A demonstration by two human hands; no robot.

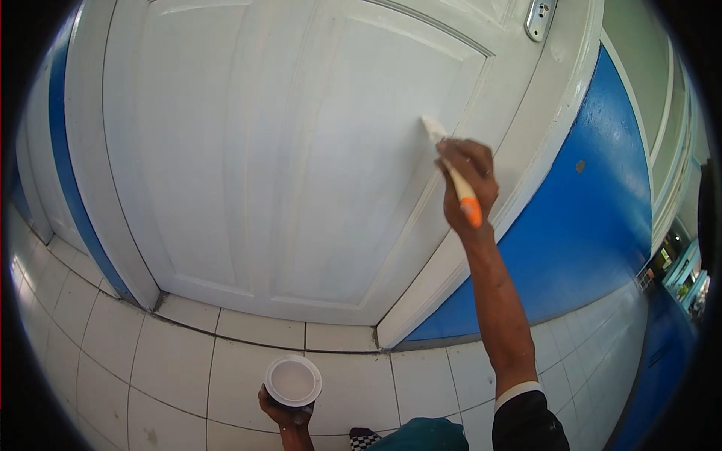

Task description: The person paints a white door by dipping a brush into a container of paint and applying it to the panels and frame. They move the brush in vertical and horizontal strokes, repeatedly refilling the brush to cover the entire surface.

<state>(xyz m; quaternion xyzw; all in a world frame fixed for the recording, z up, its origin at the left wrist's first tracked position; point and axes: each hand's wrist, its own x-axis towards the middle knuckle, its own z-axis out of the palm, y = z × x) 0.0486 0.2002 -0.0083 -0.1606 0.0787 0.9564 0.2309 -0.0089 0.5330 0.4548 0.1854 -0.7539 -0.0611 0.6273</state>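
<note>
A paintbrush point(468, 197) with a pale handle and orange end is held in my right hand point(470, 177), its fingers closed round it near the bristles. The white bristle tip is at the raised panel on the right side of a white door point(301, 165). Low in the view, my left hand point(284, 410) grips a round paint container point(293, 381) from below and the side. The container is open at the top, with a white rim and white inside. Part of the left fingers is hidden behind it.
A metal lock plate point(539, 19) is on the door's upper right. The white door frame point(489, 248) borders a blue wall point(575, 218). White floor tiles point(169, 357) lie below. A checkered shoe point(364, 437) and teal cloth point(425, 436) show at the bottom.
</note>
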